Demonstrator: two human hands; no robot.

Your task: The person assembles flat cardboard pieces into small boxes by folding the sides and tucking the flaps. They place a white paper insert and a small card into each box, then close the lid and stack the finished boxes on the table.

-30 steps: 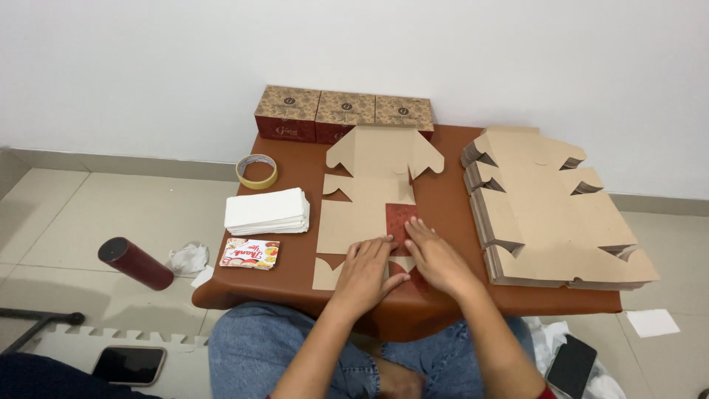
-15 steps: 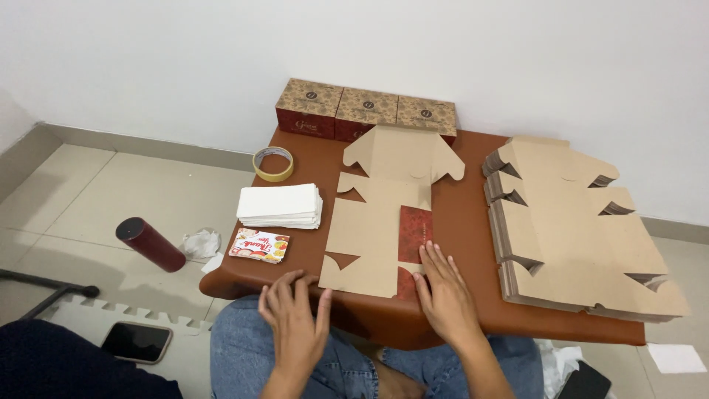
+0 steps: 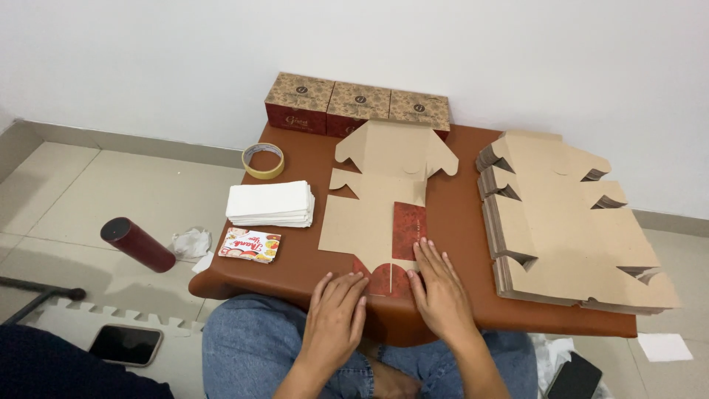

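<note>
A flat die-cut cardboard box blank (image 3: 380, 196) lies on the brown table (image 3: 458, 222), brown side up, with a red printed flap folded over near its front. My left hand (image 3: 336, 318) rests flat at the table's front edge, its fingertips on the blank's near red flap. My right hand (image 3: 442, 292) lies flat beside it, fingers pressing the blank's front right flap. Neither hand grips anything.
A thick stack of flat blanks (image 3: 569, 222) fills the table's right side. Three finished patterned boxes (image 3: 358, 103) line the wall. A tape roll (image 3: 264, 160), white paper stack (image 3: 269, 203) and card pack (image 3: 249, 244) lie left. On the floor are a dark red bottle (image 3: 139, 244) and phone (image 3: 125, 344).
My left hand came off the blank, dropped to my lap, then returned to the table's front edge. The blank's near flaps now lie folded with red showing. The view shifted.
</note>
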